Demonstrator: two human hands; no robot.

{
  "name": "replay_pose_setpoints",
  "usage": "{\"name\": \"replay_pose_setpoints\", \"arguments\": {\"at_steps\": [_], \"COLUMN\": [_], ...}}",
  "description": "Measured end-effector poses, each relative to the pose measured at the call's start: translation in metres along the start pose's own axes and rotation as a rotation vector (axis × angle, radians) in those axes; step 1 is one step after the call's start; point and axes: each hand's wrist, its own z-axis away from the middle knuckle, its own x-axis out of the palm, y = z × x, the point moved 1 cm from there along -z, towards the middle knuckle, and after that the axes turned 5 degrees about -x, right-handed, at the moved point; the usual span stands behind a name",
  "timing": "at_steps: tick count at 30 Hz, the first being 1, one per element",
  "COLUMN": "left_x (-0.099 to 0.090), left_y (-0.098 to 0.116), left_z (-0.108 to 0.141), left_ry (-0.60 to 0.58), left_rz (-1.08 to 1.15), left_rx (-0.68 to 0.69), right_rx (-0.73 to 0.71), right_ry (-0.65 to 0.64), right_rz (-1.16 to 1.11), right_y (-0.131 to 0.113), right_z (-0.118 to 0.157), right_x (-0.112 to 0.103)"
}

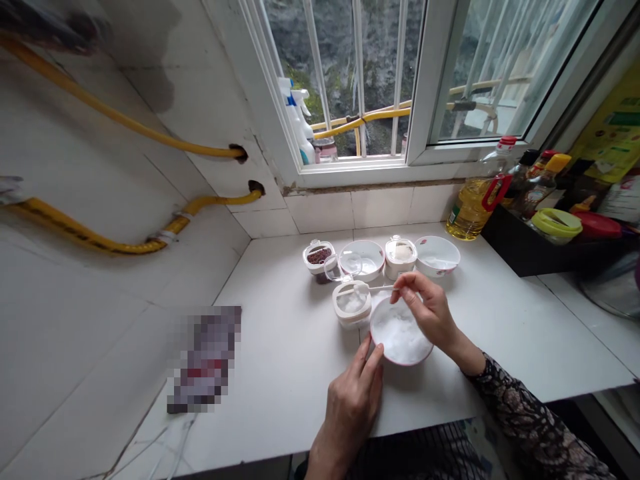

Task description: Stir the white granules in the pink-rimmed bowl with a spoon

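My right hand (424,308) pinches the thin handle of a small white spoon (381,288). The spoon's head is over the mouth of an open seasoning jar (351,322) holding white grains, its clear lid (343,265) flipped up. Just in front of my right hand's wrist side sits a white bowl (401,337) with a pink rim, full of a white powdery or granular substance. My left hand (354,393) grips that bowl's left edge, fingers against the rim. Part of the bowl is hidden behind my right hand.
Behind stand a jar of dark red bits (319,256), a white bowl (369,265), a jar of pale powder (400,257) and another bowl (438,256). An oil bottle (467,213) and a black condiment box (520,243) are at right. A pixelated object (207,360) lies left.
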Motion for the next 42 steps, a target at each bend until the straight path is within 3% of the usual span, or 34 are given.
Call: {"name": "replay_pose_setpoints", "arguments": {"at_steps": [4, 6, 8, 13, 16, 22, 30, 38, 42], "left_x": [0.000, 0.000, 0.000, -0.002, -0.002, -0.002, -0.002, -0.002, -0.002], "left_y": [0.000, 0.001, 0.001, 0.002, 0.002, 0.003, 0.003, 0.003, 0.003], "left_z": [0.000, 0.000, -0.001, -0.001, -0.002, -0.003, -0.003, -0.004, -0.004], "left_ry": [0.011, 0.019, 0.015, -0.003, -0.003, 0.014, 0.027, 0.020, 0.019], "left_rz": [0.002, 0.001, 0.000, -0.003, -0.007, -0.015, -0.016, -0.018, -0.015], "left_rx": [0.010, 0.013, 0.016, 0.007, 0.011, 0.014, 0.019, 0.023, 0.021], "right_rx": [-0.419, -0.501, -0.513, -0.380, -0.331, -0.280, 0.006, 0.372, 0.403], "right_ry": [-0.205, -0.236, -0.189, -0.017, -0.058, -0.242, -0.233, -0.146, -0.099], "right_rz": [0.314, 0.365, 0.341, 0.307, 0.347, 0.305, 0.138, -0.123, -0.139], "right_y": [-0.004, -0.004, -0.005, -0.003, 0.005, 0.014, 0.010, 0.010, 0.012], "right_z": [0.003, 0.004, 0.004, 0.004, 0.006, 0.013, 0.014, 0.009, 0.007], "right_x": [0.013, 0.014, 0.009, -0.013, -0.017, -0.002, -0.005, -0.010, -0.012]}}
